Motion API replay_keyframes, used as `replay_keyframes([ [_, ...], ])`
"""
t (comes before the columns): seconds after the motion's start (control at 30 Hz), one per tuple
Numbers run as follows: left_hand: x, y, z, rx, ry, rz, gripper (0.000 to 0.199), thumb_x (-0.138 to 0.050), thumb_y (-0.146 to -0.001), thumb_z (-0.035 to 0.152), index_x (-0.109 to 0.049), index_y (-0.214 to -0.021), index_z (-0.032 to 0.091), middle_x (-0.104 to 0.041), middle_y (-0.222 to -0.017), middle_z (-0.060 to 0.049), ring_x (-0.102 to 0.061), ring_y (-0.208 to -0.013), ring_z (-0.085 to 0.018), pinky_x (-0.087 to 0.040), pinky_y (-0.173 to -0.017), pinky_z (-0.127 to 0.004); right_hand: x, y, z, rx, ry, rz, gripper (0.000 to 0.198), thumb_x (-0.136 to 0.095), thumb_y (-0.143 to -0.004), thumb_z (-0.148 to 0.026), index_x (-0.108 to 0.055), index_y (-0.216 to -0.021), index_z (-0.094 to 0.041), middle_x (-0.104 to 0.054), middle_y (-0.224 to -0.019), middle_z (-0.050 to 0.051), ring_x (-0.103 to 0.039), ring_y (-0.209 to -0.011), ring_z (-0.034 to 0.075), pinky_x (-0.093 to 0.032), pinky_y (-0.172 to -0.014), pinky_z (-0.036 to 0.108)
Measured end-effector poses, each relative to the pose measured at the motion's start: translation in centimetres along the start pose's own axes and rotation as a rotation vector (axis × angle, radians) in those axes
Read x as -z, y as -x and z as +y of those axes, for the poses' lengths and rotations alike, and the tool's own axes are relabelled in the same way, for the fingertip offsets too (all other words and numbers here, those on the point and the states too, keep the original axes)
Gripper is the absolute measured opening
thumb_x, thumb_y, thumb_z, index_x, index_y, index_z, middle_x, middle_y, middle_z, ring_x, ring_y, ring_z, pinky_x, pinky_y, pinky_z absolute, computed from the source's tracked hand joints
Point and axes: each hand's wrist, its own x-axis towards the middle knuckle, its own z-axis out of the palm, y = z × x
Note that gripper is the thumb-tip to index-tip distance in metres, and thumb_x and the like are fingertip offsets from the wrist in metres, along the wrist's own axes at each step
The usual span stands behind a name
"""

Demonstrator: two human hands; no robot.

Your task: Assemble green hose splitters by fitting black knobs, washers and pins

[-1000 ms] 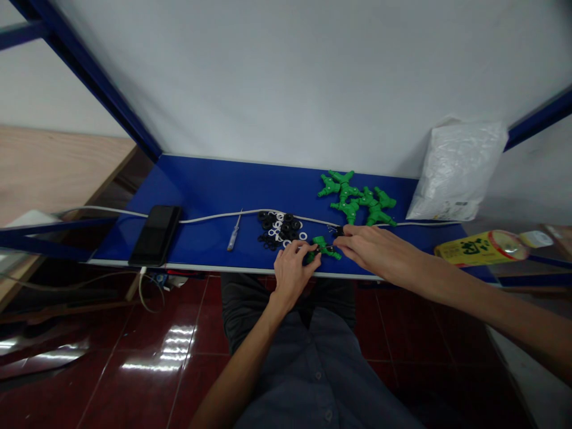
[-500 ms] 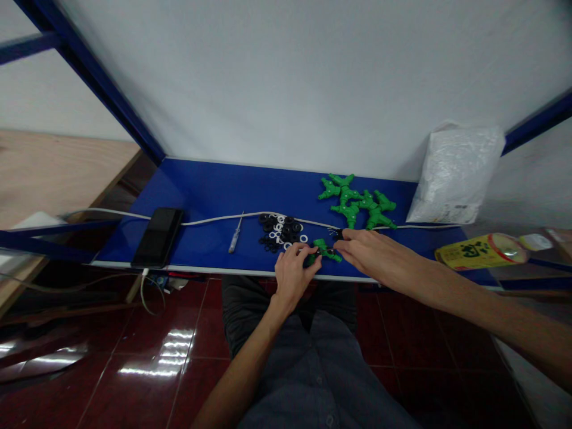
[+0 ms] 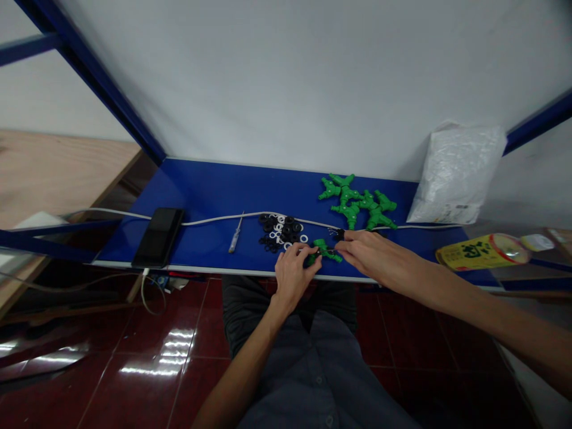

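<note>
My left hand (image 3: 294,269) is closed on a green Y-shaped plastic hose connector (image 3: 320,243) at the front edge of the blue shelf. Just right of it, my right hand (image 3: 360,245) has its fingers pinched together, fingertips close to the connector's right arm; whatever thin dark thing they hold is too small to make out. A few small screws (image 3: 333,231) lie beside the right fingertips. Left of the connector is a heap of black rubber rings (image 3: 269,225) mixed with white rings (image 3: 304,238). More green connectors (image 3: 351,210) are grouped behind my right hand.
A clear-handled screwdriver (image 3: 233,239) and a black phone (image 3: 157,237) lie to the left on the blue shelf (image 3: 210,190). A pale cable (image 3: 210,219) crosses the shelf. At the right are a yellow-labelled bottle (image 3: 478,252) on its side and a white plastic package (image 3: 460,173) against the wall.
Almost nothing differs. My right hand has shifted very slightly at the connector, while my left hand keeps the same hold.
</note>
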Motion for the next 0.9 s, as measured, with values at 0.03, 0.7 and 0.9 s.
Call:
replay_keyframes([
  [0.03, 0.0, 0.0, 0.0, 0.002, 0.004, -0.002, 0.015, -0.075, -0.089, 0.033, -0.072, -0.103, 0.03, -0.073, -0.106, 0.002, -0.068, -0.097, -0.017, -0.044, -0.082, -0.031, 0.2, 0.0, -0.3, -0.012, 0.015, 0.001, 0.021, -0.048, -0.1, -0.013, -0.067, -0.109, -0.015, -0.066, -0.107, 0.012, -0.062, -0.091, 0.023, -0.045, -0.079, 0.034],
  [0.7, -0.2, 0.1, -0.4, -0.036, -0.124, -0.009, 0.021, -0.077, -0.086, 0.031, -0.073, -0.106, 0.027, -0.072, -0.116, -0.005, -0.068, -0.101, -0.023, -0.051, -0.083, -0.034, 4.4, -4.4, -5.0, 0.15, 0.41, -0.022, 0.049, -0.061, -0.082, -0.01, -0.057, -0.131, -0.007, -0.062, -0.131, 0.022, -0.055, -0.12, 0.034, -0.04, -0.099, 0.044],
  [0.9, -0.6, 0.0, -0.7, -0.111, -0.107, -0.012, 0.022, -0.076, -0.087, 0.03, -0.072, -0.108, 0.024, -0.072, -0.108, -0.006, -0.068, -0.097, -0.023, -0.052, -0.082, -0.034, 5.3, -4.6, -5.3, 0.17, 0.394, -0.058, 0.038, -0.063, -0.081, -0.014, -0.063, -0.119, -0.008, -0.062, -0.13, 0.024, -0.057, -0.116, 0.034, -0.041, -0.099, 0.045],
])
